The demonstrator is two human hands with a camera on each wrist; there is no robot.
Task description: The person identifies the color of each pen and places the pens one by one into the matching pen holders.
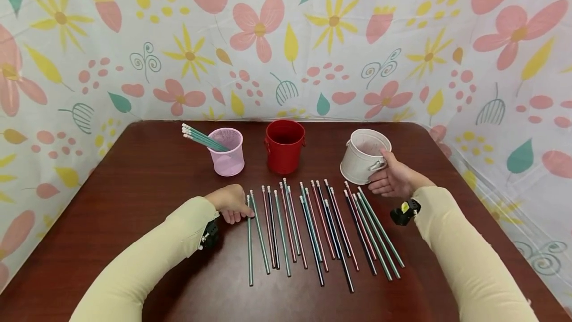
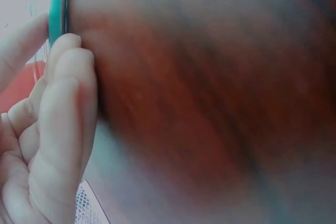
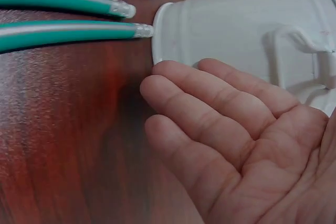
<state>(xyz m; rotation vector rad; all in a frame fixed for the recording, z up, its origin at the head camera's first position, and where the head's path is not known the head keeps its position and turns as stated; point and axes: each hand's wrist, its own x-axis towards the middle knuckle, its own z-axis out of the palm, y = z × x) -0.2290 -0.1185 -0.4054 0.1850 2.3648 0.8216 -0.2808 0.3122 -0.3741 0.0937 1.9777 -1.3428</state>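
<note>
My left hand (image 1: pixel 230 203) pinches the leftmost green pencil (image 1: pixel 250 255) near its eraser end; in the left wrist view that pencil (image 2: pixel 56 6) shows between thumb and fingertips. At the right, my right hand (image 1: pixel 396 177) rests against the white metal bucket (image 1: pixel 356 164), its thumb at the rim by the handle. In the right wrist view its fingers (image 3: pixel 210 111) lie nearly straight along the bucket's side. Between the hands, green, red and dark pencils (image 1: pixel 319 227) lie in a loose row, eraser ends pointing away from me.
A pink mesh cup (image 1: pixel 229 163) holding several teal pencils (image 1: pixel 203 139) stands behind my left hand. Next to it is a red bucket (image 1: pixel 284 155), with the white one farther right. A flowered cloth (image 1: pixel 286 39) hangs behind the dark wooden table (image 1: pixel 147 173).
</note>
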